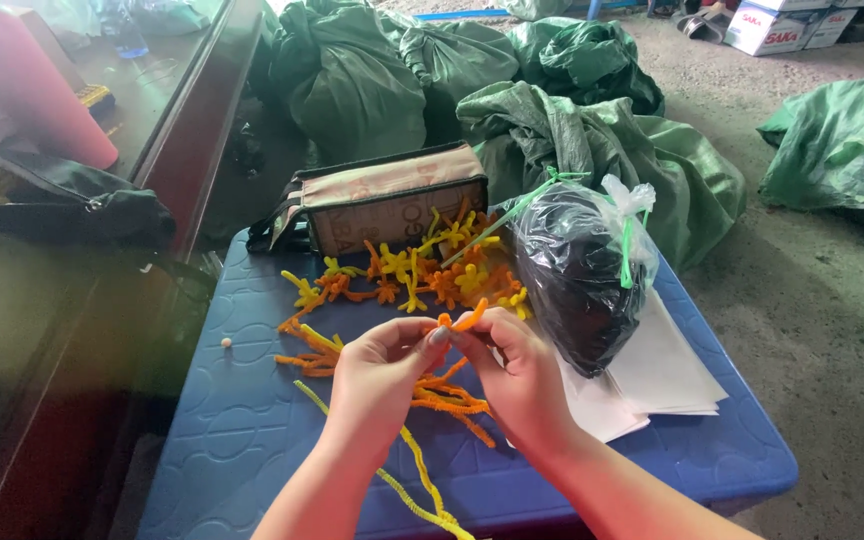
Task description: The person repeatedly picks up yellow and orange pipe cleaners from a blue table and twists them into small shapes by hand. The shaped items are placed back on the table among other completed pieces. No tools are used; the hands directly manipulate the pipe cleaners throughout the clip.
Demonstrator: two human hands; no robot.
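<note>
Both my hands meet over the blue plastic table [252, 420] and pinch one short orange pipe cleaner piece [464, 320] between their fingertips. My left hand [382, 375] holds its left end, my right hand [517, 375] its right end. Under my hands lie loose orange pipe cleaners [447, 400], and a long yellow pipe cleaner [417, 480] trails toward the near edge. Behind them is a heap of finished orange and yellow pipe cleaner flowers [422, 270].
A clear bag with dark contents [577, 270] rests on white paper sheets [652, 380] at the table's right. A tan pouch [387, 200] stands at the back. Green sacks [552, 110] crowd the floor behind. A dark glass-topped desk [182, 110] is at left. A small white bead [226, 343] lies on the table.
</note>
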